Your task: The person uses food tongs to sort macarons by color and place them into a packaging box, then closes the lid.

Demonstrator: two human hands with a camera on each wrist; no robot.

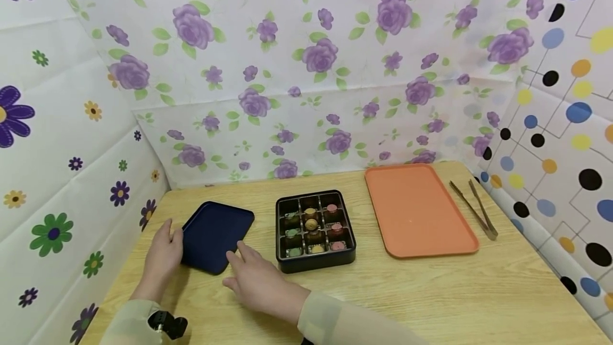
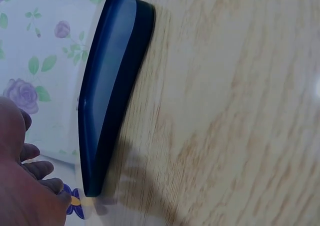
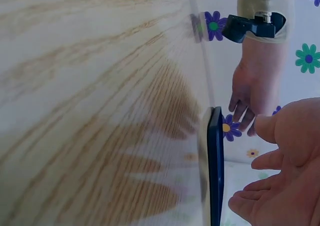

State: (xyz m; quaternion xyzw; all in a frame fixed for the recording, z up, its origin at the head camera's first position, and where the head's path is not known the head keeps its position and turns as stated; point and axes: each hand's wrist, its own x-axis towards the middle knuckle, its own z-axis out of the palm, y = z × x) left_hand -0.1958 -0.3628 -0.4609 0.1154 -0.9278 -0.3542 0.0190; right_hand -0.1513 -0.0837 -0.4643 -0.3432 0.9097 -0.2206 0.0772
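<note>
A dark blue square lid (image 1: 217, 236) with a shallow raised rim lies on the table, its corners turned toward me. At its left side is my left hand (image 1: 164, 252), fingers relaxed. The left wrist view has a gap between that hand (image 2: 30, 181) and the lid (image 2: 112, 80). My right hand (image 1: 258, 281) hovers off the lid's right edge, fingers spread. In the right wrist view the right hand (image 3: 285, 166) is apart from the lid (image 3: 216, 161), with the left hand (image 3: 257, 83) beyond it. Both hands hold nothing.
Right of the lid stands a dark box (image 1: 316, 266) divided into compartments, with several green, yellow and pink round sweets. An orange tray (image 1: 421, 212) lies farther right, and metal tongs (image 1: 479, 212) rest beside it. Patterned cloth (image 1: 306, 68) walls enclose the wooden table (image 1: 407, 302).
</note>
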